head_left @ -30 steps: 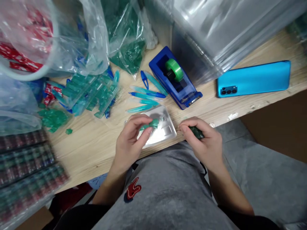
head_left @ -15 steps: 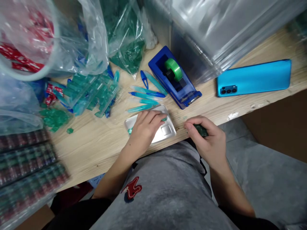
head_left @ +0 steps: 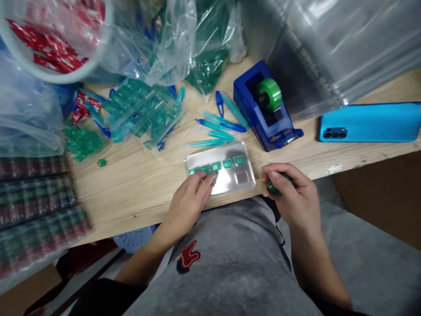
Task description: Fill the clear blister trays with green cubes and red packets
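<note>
A shallow clear plastic tray (head_left: 232, 186) lies near the table's front edge, with a row of square green plastic gems (head_left: 227, 163) in its upper pockets. Over its lower left part is my left hand (head_left: 189, 195), thumb and fingers pinched together with a bit of green showing at the tips. It hides some pockets; one at the lower right holds nothing. To the right of the tray, my right hand (head_left: 294, 193) is curled round several dark green gems (head_left: 276, 184), partly hidden by the fingers.
Behind the tray lie light-blue plastic pens (head_left: 213, 134) and a blue tape dispenser (head_left: 268, 109). A blue phone (head_left: 371, 123) is on the right. At left are bagged green pieces (head_left: 83, 142), a white bucket (head_left: 55, 78) with red packets, and stacked packs (head_left: 36, 210).
My left hand has shifted left and down from the tray's right part, uncovering the row of green gems. My right hand stays closed round its gems. The whole view has shifted.
</note>
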Motion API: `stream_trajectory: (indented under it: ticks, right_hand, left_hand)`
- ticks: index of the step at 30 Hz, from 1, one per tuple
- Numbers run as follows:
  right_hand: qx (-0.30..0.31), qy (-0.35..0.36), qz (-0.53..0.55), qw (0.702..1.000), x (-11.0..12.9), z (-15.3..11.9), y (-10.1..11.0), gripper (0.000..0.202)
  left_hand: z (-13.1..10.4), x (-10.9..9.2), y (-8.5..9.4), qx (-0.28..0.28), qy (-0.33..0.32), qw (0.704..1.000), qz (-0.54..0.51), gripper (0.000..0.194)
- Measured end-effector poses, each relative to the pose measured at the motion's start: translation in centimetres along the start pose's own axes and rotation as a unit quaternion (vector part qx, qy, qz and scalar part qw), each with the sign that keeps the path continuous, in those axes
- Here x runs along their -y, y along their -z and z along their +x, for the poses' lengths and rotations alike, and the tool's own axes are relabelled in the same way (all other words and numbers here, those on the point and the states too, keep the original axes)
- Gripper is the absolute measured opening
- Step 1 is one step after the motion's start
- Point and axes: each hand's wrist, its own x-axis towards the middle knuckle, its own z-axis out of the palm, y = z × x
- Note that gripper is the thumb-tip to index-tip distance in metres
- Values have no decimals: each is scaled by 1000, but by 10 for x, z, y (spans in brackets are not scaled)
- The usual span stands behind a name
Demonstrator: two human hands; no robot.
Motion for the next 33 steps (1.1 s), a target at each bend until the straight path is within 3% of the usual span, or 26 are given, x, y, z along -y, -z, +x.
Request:
stream_trajectory:
  ticks: [5, 9, 11, 14, 16, 19, 23, 28, 30, 33]
  right_hand:
    - [66, -3, -34, 997, 10, -4, -28, 14]
    - [151, 9, -116, 982, 11, -9, -47, 12]
    - [170, 13, -140, 975, 10, -11, -51, 15]
    - [153, 0, -168, 974, 8, -10, -48, 8]
    - [130, -12, -176, 976, 7, -9, -40, 10]
    - [85, -10, -158, 984, 7, -6, -24, 14]
    - [28, 7, -118, 993, 9, -5, -11, 18]
    - [8, 24, -93, 995, 13, -5, -10, 18]
    - [4, 22, -85, 996, 12, -6, -10, 19]
    - [-1, 24, -71, 997, 10, -7, -9, 19]
  left_hand:
    - [3, -3, 3, -27, 64, 987, -142, 13]
    - [-8, -8, 10, -67, 68, 944, -315, 12]
    - [-13, -8, 9, -58, 59, 929, -362, 15]
    - [-14, -5, 7, 23, 66, 956, -286, 15]
    - [-11, -1, 6, 74, 32, 980, -184, 13]
    - [-3, 3, 4, 117, -13, 988, -98, 16]
    - [9, 13, 5, 166, -12, 976, -139, 20]
    - [16, 24, 8, 235, -22, 957, -169, 24]
    - [15, 22, 5, 234, -30, 962, -136, 23]
    - [10, 11, -4, 179, -60, 981, -41, 18]
